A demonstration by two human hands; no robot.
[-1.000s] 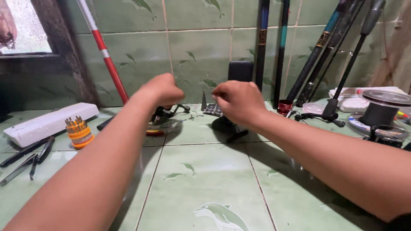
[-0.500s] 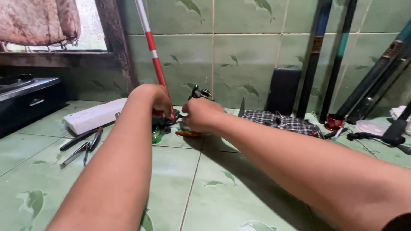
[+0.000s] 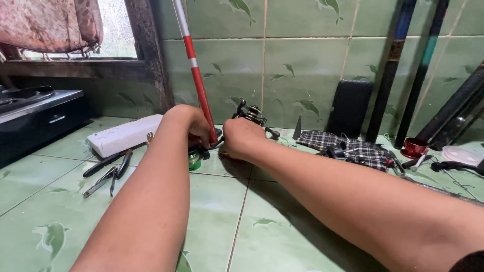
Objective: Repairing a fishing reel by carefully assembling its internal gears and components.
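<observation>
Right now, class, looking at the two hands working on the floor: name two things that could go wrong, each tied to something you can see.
The red and white rod leans on the wall beside the left hand; a nudge might topple it. The pliers lie loose by the left forearm and could be knocked. The fishing reel behind the right hand might get bumped.

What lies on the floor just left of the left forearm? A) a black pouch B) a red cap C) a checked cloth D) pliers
D: the dark-handled pliers lie on the green tiles left of the left hand and its forearm, in front of the white box; the other items sit to the right.
</observation>
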